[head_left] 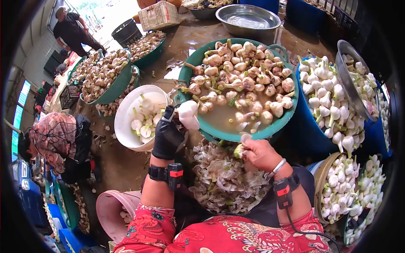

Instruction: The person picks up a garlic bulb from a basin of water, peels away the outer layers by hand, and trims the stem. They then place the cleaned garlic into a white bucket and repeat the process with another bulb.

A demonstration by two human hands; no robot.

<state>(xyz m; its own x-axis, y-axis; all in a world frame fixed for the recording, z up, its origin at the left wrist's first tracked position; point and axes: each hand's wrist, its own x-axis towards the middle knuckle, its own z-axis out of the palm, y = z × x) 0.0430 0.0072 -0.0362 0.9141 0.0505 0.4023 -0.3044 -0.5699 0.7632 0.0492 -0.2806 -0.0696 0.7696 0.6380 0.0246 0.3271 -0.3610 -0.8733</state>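
Note:
My left hand, in a black glove, is closed around a whitish garlic bulb at the near left rim of a green tub. My bare right hand pinches a pale green and whitish scrap of garlic peel just below the tub's near rim, apart from the left hand. Inside the tub, unpeeled garlic bulbs lie in cloudy brown water. Beneath my hands is a heap of loose garlic skins.
Left of the tub stands a white bucket holding cut garlic pieces. Cleaned bulbs fill a blue barrel and a tan bucket at right. A metal basin stands behind. Two people are at left, one bending, one farther back.

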